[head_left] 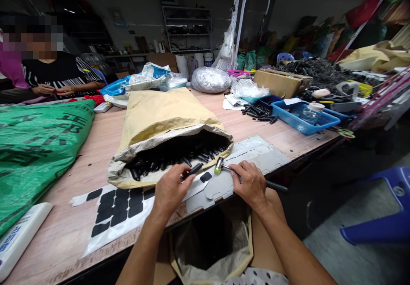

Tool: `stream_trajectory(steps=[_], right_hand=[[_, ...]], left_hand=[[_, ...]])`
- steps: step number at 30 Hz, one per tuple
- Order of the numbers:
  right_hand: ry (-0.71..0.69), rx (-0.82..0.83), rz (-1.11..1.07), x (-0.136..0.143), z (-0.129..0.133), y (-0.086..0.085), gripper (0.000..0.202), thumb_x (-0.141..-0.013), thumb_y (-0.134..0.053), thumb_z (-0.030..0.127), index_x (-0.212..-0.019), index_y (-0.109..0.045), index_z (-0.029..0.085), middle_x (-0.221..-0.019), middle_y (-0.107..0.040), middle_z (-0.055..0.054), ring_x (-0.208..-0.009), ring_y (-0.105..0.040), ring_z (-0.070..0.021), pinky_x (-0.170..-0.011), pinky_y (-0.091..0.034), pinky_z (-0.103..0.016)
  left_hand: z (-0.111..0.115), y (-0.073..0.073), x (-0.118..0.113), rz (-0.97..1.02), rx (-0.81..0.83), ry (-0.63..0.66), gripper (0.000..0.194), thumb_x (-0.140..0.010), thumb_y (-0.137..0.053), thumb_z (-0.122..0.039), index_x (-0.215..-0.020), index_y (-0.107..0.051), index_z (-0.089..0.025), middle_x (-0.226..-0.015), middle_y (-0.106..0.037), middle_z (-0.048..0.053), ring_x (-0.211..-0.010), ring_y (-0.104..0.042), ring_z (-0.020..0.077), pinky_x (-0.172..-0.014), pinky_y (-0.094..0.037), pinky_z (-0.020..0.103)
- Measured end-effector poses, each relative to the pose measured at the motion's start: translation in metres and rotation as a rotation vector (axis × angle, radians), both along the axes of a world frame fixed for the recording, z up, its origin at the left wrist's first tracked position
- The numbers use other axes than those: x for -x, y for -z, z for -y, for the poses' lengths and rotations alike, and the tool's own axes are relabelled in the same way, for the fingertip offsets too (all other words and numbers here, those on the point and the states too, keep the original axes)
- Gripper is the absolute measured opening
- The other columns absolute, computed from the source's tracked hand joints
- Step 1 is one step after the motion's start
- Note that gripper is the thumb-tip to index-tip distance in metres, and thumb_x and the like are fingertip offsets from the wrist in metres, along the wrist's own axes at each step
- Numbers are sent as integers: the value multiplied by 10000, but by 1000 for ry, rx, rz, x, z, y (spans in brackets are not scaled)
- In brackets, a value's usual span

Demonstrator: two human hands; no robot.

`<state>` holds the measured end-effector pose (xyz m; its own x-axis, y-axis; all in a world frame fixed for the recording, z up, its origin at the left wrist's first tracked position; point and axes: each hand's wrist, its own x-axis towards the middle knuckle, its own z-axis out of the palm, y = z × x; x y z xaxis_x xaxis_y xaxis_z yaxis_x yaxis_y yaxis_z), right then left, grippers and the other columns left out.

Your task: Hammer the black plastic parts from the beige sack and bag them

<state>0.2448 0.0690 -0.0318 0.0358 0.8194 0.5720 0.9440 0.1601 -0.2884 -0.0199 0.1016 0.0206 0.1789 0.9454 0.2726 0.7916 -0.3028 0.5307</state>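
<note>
My left hand (171, 189) pinches a slim black tube-shaped part (194, 169) just in front of a big paper sack. The yellow sack (166, 110) lies on its side, its mouth towards me, with many similar black parts (153, 163) inside. In my right hand (249, 182) is a small hammer (219, 165) with a metal head and a yellowish face; its dark handle runs out to the right past my fingers. Below both hands, grey board (256, 150) covers the table edge. A white sheet of black rounded-square stickers (120, 208) lies left of my left hand.
A second open sack (213, 272) sits at my lap. Green sacking (41, 148) and a white device (24, 238) are at left. To the right stand a blue basket (304, 124) holding a jar, loose black parts, and a blue stool (378, 208). Another person (60, 77) sits across.
</note>
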Motion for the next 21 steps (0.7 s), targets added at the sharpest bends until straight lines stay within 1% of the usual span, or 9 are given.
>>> stream_trajectory(steps=[1,3,7,10,13,17,21], right_hand=[[0,2,-3,0,0,0,217,-920,-603,220,-1089,-724,281,-912,-632,-33,-888,-515,-214,-794,-353,-326],[-3,4,-5,0,1,0,218,-925,-601,219,-1094,-724,283,-915,-637,-29,-889,-518,-212,-796,-358,-325],[-21,15,-4,-3,1,-2,216,-933,-602,219,-1096,-727,288,-922,-654,-24,-886,-532,-206,-790,-372,-323],[-56,17,-33,-6,2,-3,226,-950,-579,220,-1108,-729,283,-921,-667,-26,-889,-561,-205,-797,-404,-319],[-111,-3,-151,-3,7,-6,271,-993,-515,235,-1184,-705,258,-951,-682,-42,-930,-606,-206,-841,-453,-316],[-215,9,-319,11,19,-17,304,-1023,-474,266,-1245,-681,250,-998,-699,-58,-944,-652,-195,-846,-507,-308],[-264,0,-322,25,29,-26,329,-1028,-460,234,-1273,-675,272,-960,-699,-52,-910,-652,-183,-841,-519,-301]], left_hand=[[6,5,-5,1,31,35,158,-887,-666,-367,-1010,-694,-272,-973,-705,-17,-768,-630,159,-722,-456,284],[15,14,-14,-6,61,57,146,-885,-670,-338,-1011,-692,-269,-969,-701,-11,-783,-632,167,-714,-453,285],[16,27,-20,25,37,64,139,-892,-660,-321,-1010,-696,-257,-956,-689,7,-818,-636,184,-708,-454,284],[14,30,-17,57,27,102,131,-891,-664,-317,-998,-702,-252,-942,-689,11,-818,-637,183,-728,-459,285],[13,31,-15,71,28,109,137,-889,-669,-311,-1004,-709,-249,-937,-691,11,-826,-640,181,-740,-458,288],[13,33,-16,59,30,93,171,-909,-650,-332,-1036,-731,-251,-939,-687,16,-818,-643,178,-739,-462,290],[13,33,-16,68,18,98,185,-915,-643,-333,-1049,-744,-254,-929,-679,21,-854,-649,182,-747,-467,284]])
